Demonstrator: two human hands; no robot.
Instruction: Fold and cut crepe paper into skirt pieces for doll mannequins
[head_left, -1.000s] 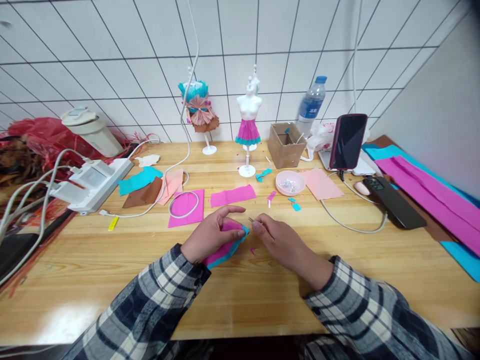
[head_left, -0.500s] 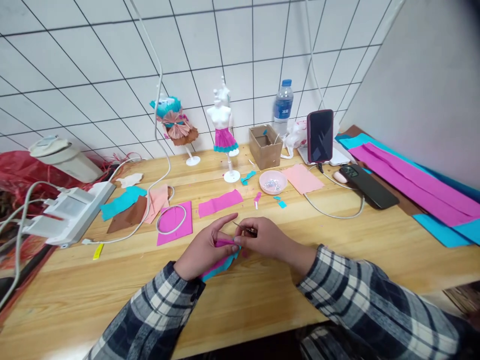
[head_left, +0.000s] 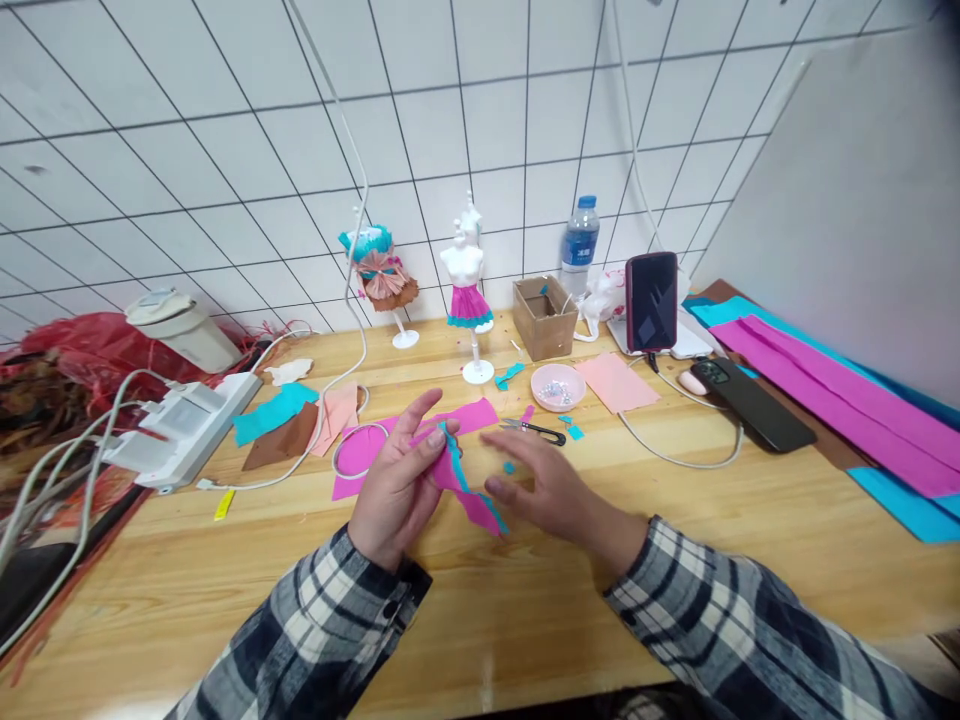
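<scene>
My left hand (head_left: 397, 482) pinches a magenta crepe paper strip (head_left: 478, 510) with a turquoise edge between thumb and fingers, and its index finger points up. The strip's lower end hangs free to the right. My right hand (head_left: 551, 495) is open beside the strip, thumb and fingers apart, with nothing in it. Small black-handled thread snips (head_left: 546, 432) lie on the table just beyond my right hand. A turquoise paper scrap (head_left: 509, 468) rests between the hands. Behind them stands a white mini dress form (head_left: 463, 268) wearing a magenta skirt with a turquoise hem.
A pink bowl of beads (head_left: 558, 388), a cardboard box (head_left: 545, 318) and a propped phone (head_left: 651, 300) stand farther back. A black phone (head_left: 754, 405) and folded crepe paper (head_left: 840, 400) lie right. Left are a power strip (head_left: 199, 430), a white cable (head_left: 300, 478) and paper pieces (head_left: 277, 412).
My right hand has let go of the snips, which now lie on the table, and has opened. The paper strip has been turned, showing its turquoise edge. The view has shifted.
</scene>
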